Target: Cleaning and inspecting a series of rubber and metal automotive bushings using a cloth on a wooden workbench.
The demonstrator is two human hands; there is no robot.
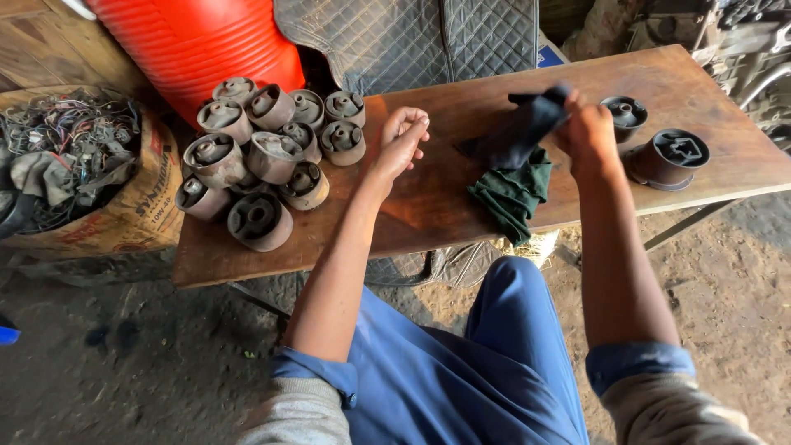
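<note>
Sitting in blue trousers [494, 371] at worn wooden counter [445, 206], gripping dark blue cloth [519, 132] in clamped right hand [589, 132], left hand [401, 140] empty and loosely curled, seemingly wiping rusty cylindrical metal bushings [264, 152], next needing another piece.

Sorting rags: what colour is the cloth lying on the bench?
Dark green cloth, seen in the head view.

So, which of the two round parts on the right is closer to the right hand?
The smaller round part, just beside the right hand; the bigger one lies farther right.
</note>
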